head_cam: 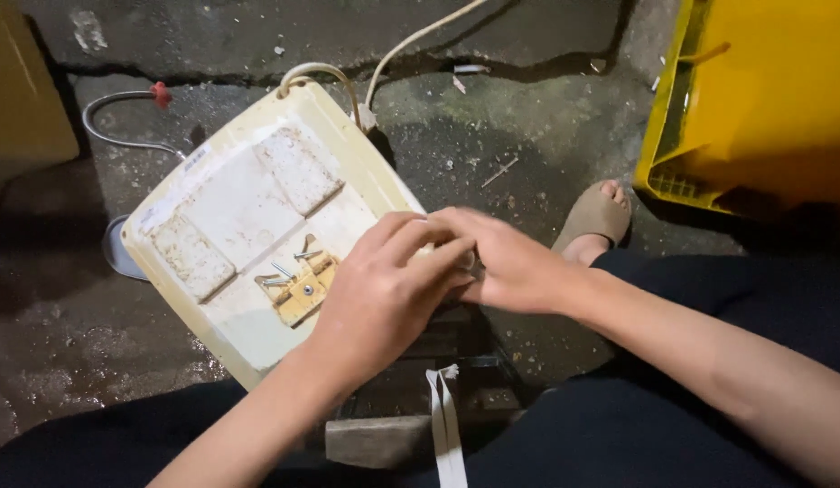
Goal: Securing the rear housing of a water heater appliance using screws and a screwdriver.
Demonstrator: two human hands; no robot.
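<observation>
A cream plastic appliance casing (248, 208) lies tilted on the dark concrete floor, its flat side up. On it sits a small yellowish bracket (301, 291) with several loose screws (284, 271). My left hand (384, 289) rests on the casing's right edge with its fingers curled over something I cannot see. My right hand (510, 262) meets it there, fingers overlapping the left fingertips. What the two hands pinch between them is hidden.
A cream cord (411, 41) runs from the casing's top corner. A metal hose with a red tip (158, 93) curves at the left. A yellow crate (754, 99) stands at the right, beside my sandalled foot (596, 217). A white strap (445, 425) hangs below.
</observation>
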